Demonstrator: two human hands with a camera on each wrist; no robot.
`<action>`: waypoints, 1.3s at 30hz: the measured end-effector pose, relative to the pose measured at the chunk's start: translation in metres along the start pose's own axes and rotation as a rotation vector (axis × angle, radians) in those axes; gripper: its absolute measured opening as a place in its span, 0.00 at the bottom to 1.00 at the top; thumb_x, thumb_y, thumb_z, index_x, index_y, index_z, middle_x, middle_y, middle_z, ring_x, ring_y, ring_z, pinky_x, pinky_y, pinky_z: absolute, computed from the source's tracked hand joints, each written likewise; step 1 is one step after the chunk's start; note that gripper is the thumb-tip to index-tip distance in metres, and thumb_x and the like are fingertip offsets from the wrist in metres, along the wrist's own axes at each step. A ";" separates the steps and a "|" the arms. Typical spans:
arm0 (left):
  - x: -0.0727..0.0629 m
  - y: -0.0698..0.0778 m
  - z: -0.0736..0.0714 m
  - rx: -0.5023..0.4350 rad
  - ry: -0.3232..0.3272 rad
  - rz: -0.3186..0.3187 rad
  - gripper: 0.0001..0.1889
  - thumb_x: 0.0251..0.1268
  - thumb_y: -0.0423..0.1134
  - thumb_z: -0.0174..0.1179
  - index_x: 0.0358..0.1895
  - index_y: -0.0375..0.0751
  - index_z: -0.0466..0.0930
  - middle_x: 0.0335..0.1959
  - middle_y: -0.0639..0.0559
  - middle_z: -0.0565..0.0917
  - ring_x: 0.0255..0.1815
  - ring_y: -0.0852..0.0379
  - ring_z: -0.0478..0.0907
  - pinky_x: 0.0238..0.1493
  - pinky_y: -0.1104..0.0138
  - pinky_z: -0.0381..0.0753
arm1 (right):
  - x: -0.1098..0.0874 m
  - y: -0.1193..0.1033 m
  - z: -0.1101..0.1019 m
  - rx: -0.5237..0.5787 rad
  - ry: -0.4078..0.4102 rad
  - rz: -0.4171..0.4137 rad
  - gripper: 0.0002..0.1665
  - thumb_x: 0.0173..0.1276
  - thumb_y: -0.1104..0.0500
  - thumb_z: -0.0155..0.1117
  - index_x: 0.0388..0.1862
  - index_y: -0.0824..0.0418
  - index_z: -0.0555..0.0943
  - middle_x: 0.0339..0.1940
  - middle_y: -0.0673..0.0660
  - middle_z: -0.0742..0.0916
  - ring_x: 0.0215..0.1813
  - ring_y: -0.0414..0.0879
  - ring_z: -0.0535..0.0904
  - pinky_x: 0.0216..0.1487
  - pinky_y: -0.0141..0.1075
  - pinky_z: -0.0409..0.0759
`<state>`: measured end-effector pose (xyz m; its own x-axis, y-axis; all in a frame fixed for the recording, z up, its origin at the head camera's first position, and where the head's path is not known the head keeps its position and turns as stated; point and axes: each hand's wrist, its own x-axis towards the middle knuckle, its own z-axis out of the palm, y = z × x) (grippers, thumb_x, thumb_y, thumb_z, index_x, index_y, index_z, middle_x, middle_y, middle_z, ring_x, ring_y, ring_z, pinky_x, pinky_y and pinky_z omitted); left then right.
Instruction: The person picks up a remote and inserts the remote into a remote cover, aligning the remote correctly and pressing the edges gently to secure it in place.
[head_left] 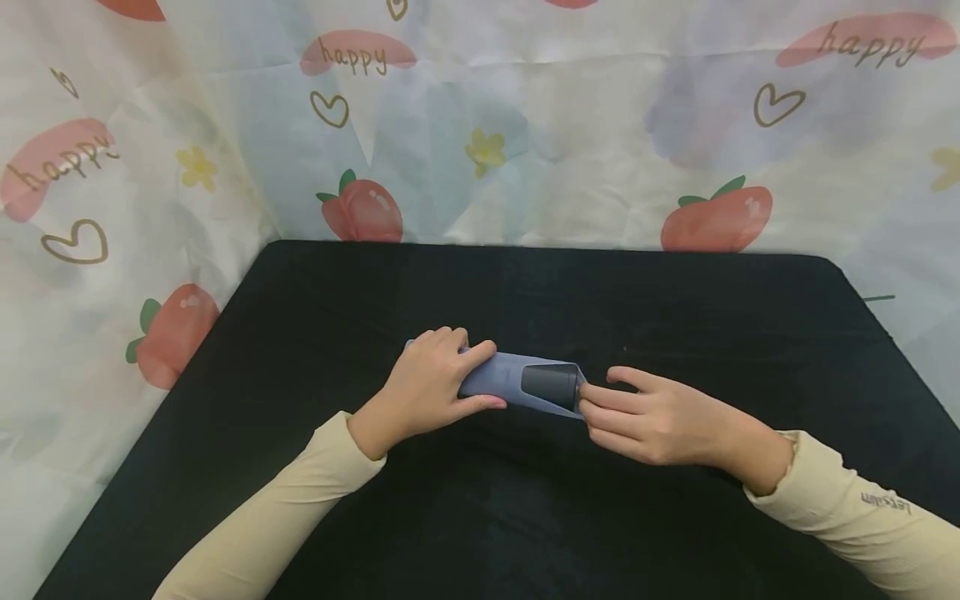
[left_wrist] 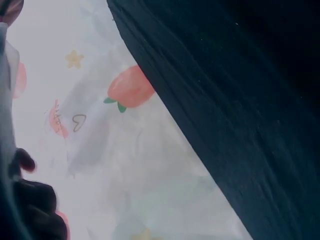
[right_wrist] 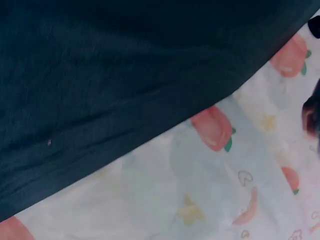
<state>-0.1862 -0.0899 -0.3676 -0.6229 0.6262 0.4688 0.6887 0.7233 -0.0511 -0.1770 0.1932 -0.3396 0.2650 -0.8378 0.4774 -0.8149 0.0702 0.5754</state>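
A long lavender-blue case (head_left: pixel 501 375) lies sideways between the two hands, with a dark grey section (head_left: pixel 549 384) showing near its right end. The left hand (head_left: pixel 427 375) grips the left part, fingers over the far side and thumb along the near side. At the right end, the right hand (head_left: pixel 652 421) holds the edge with its fingertips; one finger is bent away and the thumb is hidden. Dark, blurred fingers (left_wrist: pixel 37 205) appear at the lower left of the left wrist view. The right wrist view shows only part of a dark hand (right_wrist: pixel 312 112) at its edge.
A black cloth-covered table (head_left: pixel 525 517) extends beneath both hands. Behind and to the left hangs a white curtain (head_left: pixel 585 150) printed with peaches, hearts and flowers, meeting the table's back and side edges.
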 end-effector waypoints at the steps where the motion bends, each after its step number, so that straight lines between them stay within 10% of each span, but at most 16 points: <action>1: 0.001 0.001 0.000 0.002 -0.015 -0.008 0.29 0.50 0.69 0.59 0.48 0.53 0.75 0.26 0.53 0.73 0.27 0.58 0.68 0.30 0.66 0.70 | 0.001 -0.001 0.000 -0.008 -0.015 -0.005 0.18 0.68 0.73 0.43 0.25 0.59 0.76 0.31 0.52 0.85 0.36 0.44 0.80 0.36 0.38 0.76; 8: 0.003 0.002 0.000 -0.004 -0.080 -0.011 0.30 0.50 0.69 0.58 0.51 0.54 0.75 0.28 0.52 0.73 0.30 0.57 0.68 0.34 0.65 0.70 | 0.003 -0.004 -0.005 -0.034 -0.142 0.038 0.21 0.71 0.69 0.37 0.29 0.57 0.78 0.34 0.51 0.85 0.38 0.45 0.81 0.39 0.38 0.77; 16: 0.000 -0.001 -0.002 0.000 0.031 0.194 0.29 0.47 0.69 0.61 0.42 0.50 0.74 0.17 0.56 0.67 0.17 0.62 0.62 0.21 0.72 0.65 | -0.002 0.010 -0.008 -0.024 -0.151 0.093 0.17 0.75 0.64 0.39 0.34 0.56 0.77 0.37 0.56 0.80 0.40 0.48 0.76 0.43 0.42 0.74; 23: -0.001 -0.002 0.001 0.000 0.006 0.288 0.27 0.49 0.69 0.59 0.38 0.49 0.73 0.17 0.56 0.69 0.17 0.63 0.64 0.22 0.73 0.66 | -0.010 0.019 0.003 0.017 -0.073 0.000 0.17 0.73 0.65 0.42 0.35 0.54 0.80 0.38 0.53 0.82 0.39 0.47 0.78 0.41 0.42 0.77; 34: 0.005 0.001 0.008 0.036 -0.054 0.089 0.27 0.49 0.70 0.59 0.41 0.52 0.76 0.16 0.56 0.71 0.16 0.63 0.66 0.19 0.73 0.65 | -0.003 0.019 0.008 -0.114 -0.052 -0.114 0.17 0.68 0.69 0.45 0.26 0.60 0.80 0.36 0.54 0.78 0.35 0.44 0.74 0.37 0.37 0.77; 39: 0.004 -0.004 0.010 0.117 -0.014 0.043 0.29 0.48 0.70 0.60 0.43 0.50 0.76 0.19 0.54 0.75 0.19 0.60 0.71 0.23 0.69 0.71 | -0.001 0.020 0.011 -0.022 0.092 0.053 0.13 0.71 0.67 0.48 0.31 0.60 0.80 0.36 0.57 0.80 0.35 0.48 0.75 0.38 0.42 0.76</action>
<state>-0.1949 -0.0872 -0.3745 -0.5995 0.6607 0.4518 0.6672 0.7243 -0.1740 -0.1991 0.1895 -0.3356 0.2689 -0.7792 0.5661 -0.8180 0.1256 0.5614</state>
